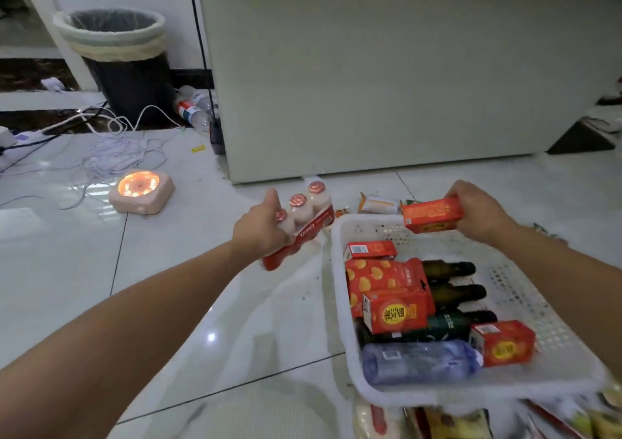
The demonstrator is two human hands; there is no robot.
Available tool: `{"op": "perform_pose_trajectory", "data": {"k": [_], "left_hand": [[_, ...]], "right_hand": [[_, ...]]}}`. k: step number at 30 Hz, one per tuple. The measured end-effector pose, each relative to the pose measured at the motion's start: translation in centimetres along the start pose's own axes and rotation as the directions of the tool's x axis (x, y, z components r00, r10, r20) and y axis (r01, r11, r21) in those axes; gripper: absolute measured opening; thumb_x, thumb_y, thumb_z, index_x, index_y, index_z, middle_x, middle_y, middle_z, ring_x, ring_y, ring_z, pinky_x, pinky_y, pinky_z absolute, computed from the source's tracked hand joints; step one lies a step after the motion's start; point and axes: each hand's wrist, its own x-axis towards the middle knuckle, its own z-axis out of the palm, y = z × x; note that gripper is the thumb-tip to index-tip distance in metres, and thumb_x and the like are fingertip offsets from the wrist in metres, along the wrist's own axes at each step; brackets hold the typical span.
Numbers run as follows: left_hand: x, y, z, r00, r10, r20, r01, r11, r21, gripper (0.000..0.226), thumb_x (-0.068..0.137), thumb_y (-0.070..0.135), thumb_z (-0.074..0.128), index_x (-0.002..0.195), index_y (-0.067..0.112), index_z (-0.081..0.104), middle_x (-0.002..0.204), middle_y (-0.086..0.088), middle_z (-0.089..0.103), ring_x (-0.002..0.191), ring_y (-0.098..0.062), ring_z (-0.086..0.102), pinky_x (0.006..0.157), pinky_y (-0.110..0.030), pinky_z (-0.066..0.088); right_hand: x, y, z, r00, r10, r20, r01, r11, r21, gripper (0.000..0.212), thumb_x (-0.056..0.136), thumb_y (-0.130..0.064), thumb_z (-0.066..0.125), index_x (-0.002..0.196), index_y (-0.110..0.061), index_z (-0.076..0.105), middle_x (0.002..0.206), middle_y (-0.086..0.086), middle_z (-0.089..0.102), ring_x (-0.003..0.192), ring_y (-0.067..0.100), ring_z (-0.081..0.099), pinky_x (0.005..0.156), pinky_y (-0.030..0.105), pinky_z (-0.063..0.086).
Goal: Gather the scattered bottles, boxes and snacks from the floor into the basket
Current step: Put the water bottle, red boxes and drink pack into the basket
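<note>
Basket (340, 290), white perforated plastic, sits on tiled floor (168, 270) at lower right of head view; both hands carry items just at its far end. L hand (266, 228) is wrapped around multipack of small milk-drink bottles (303, 223), red sleeve, 3 foil caps visible; pack's long axis runs from near-left to far-right, pointing at basket's far-left corner, pack lying just outside left rim. R hand (478, 210) pinches orange-red carton (432, 215) by its right end, thumb on top & fingers under; carton lies crosswise, over basket's far edge, so R hand is nearer to a drop, judged. Next move likely: release carton straight down, then swing pack rightward over left rim. Contents inside, counted: orange-red cartons x3 (393, 310), red snack pouch x1 (380, 277), dark glass bottles x3 lying side by side w/ necks toward right rim (454, 292), blue-wrapped bottle x1 (417, 361) along near edge. Outside: small packets beyond far edge (377, 203), count unclear; more packaged items below near edge, blurred. Far right half of basket is bare.
</note>
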Motion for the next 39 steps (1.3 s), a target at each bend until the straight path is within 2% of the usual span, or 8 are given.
{"op": "perform_pose_trajectory", "data": {"k": [6, 12, 15, 19, 22, 28, 36, 39], "left_hand": [[0.3, 9.4, 3.4, 0.953, 0.23, 0.2, -0.195, 0.964, -0.18, 0.052, 0.072, 0.012, 0.078, 0.097, 0.014, 0.033, 0.083, 0.002, 0.048, 0.082, -0.025, 0.049, 0.067, -0.031, 0.04], [-0.1, 13.0, 9.1, 0.869, 0.256, 0.425, -0.179, 0.961, -0.212, 0.045, 0.077, 0.003, 0.073, 0.099, 0.013, 0.035, 0.089, 0.002, 0.044, 0.084, -0.019, 0.043, 0.056, -0.025, 0.036], [0.3, 13.2, 11.2, 0.816, 0.255, 0.519, -0.188, 0.966, -0.179, 0.04, 0.08, 0.007, 0.072, 0.1, 0.017, 0.038, 0.091, 0.001, 0.046, 0.085, -0.018, 0.045, 0.057, -0.021, 0.039], [2.1, 13.7, 11.6, 0.844, 0.267, 0.465, -0.354, 0.929, 0.108, 0.047, 0.089, 0.038, 0.062, 0.129, 0.019, 0.05, 0.128, -0.004, 0.054, 0.117, -0.022, 0.05, 0.094, -0.03, 0.042], [3.6, 13.3, 11.3, 0.854, 0.266, 0.448, -0.416, 0.866, 0.279, 0.06, 0.096, 0.05, 0.04, 0.148, 0.021, 0.03, 0.156, -0.001, 0.028, 0.142, -0.02, 0.026, 0.115, -0.036, 0.023], [3.7, 13.5, 11.9, 0.891, 0.241, 0.384, -0.433, 0.703, 0.564, 0.072, 0.094, 0.061, 0.02, 0.152, 0.028, -0.006, 0.16, 0.0, -0.013, 0.147, -0.021, -0.013, 0.118, -0.042, -0.002], [3.5, 16.7, 12.2, 0.821, 0.555, 0.134, -0.475, 0.534, 0.7, 0.074, 0.084, 0.066, 0.002, 0.149, 0.035, -0.012, 0.159, -0.002, -0.019, 0.145, -0.023, -0.019, 0.117, -0.045, -0.009], [4.7, 17.9, 11.6, 0.832, 0.553, 0.045, -0.423, 0.579, 0.697, 0.072, 0.086, 0.066, 0.005, 0.148, 0.035, -0.014, 0.158, -0.001, -0.022, 0.144, -0.022, -0.022, 0.115, -0.044, -0.014]], "right_hand": [[-2.3, 10.2, 0.3, 0.981, 0.108, 0.161, -0.103, 0.994, -0.043, 0.039, 0.079, 0.002, 0.063, 0.115, -0.001, 0.05, 0.131, 0.025, 0.047, 0.113, 0.034, 0.049, 0.097, 0.039, 0.041], [-1.3, 13.0, 2.5, 0.989, -0.005, 0.146, -0.013, 0.992, 0.125, 0.032, 0.078, 0.005, 0.064, 0.101, -0.009, 0.047, 0.109, 0.018, 0.055, 0.09, 0.025, 0.051, 0.068, 0.028, 0.036], [0.0, 13.7, 4.8, 0.985, -0.106, 0.136, 0.071, 0.968, 0.242, 0.046, 0.079, 0.002, 0.069, 0.114, -0.019, 0.047, 0.122, 0.014, 0.052, 0.112, 0.029, 0.051, 0.084, 0.031, 0.042], [1.0, 16.4, 6.2, 0.977, -0.133, 0.164, 0.139, 0.99, -0.025, 0.088, 0.077, -0.012, 0.073, 0.147, -0.027, 0.023, 0.152, 0.007, 0.029, 0.138, 0.026, 0.028, 0.11, 0.038, 0.03], [0.6, 19.3, 7.3, 0.969, -0.147, 0.199, 0.199, 0.941, -0.275, 0.094, 0.08, -0.043, 0.068, 0.15, -0.031, 0.007, 0.158, 0.006, 0.014, 0.145, 0.026, 0.013, 0.117, 0.045, 0.019], [-1.8, 21.9, 7.1, 0.993, 0.082, 0.089, -0.06, 0.973, -0.225, 0.072, 0.09, -0.062, 0.036, 0.149, -0.038, 0.002, 0.16, 0.001, -0.001, 0.147, 0.024, -0.005, 0.117, 0.05, -0.002], [-4.9, 21.7, 6.7, 0.944, 0.324, 0.061, -0.314, 0.939, -0.137, 0.063, 0.094, -0.061, 0.015, 0.15, -0.038, -0.003, 0.16, 0.0, -0.009, 0.146, 0.024, -0.014, 0.115, 0.051, -0.011], [-3.7, 22.2, 4.4, 0.912, 0.41, -0.025, -0.411, 0.91, -0.053, 0.062, 0.094, -0.061, 0.014, 0.15, -0.037, 0.001, 0.16, 0.002, -0.006, 0.147, 0.024, -0.012, 0.116, 0.051, -0.01]]}}
